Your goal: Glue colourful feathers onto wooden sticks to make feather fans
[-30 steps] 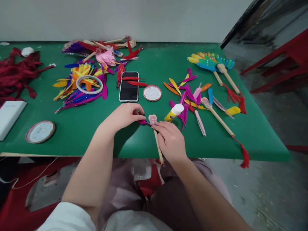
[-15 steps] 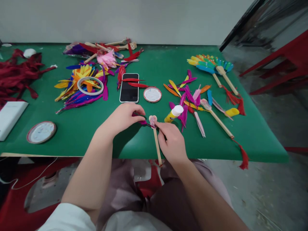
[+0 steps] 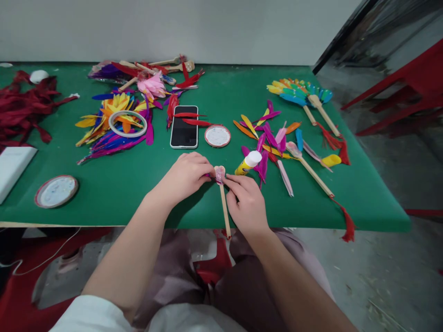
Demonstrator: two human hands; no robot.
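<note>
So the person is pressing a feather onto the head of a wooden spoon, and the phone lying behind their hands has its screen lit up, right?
Not quite: the head view shows the phone with a dark screen and two red feathers across its top. The rest holds: the left hand pinches a purple feather at the wooden spoon, which the right hand steadies.

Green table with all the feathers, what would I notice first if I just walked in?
Probably the bright heap of yellow, blue and purple feathers at the back left of the green table. Then the rainbow feather fan on a wooden stick at the back right. Up front, the left hand and right hand meet at a wooden spoon-shaped stick.
</note>
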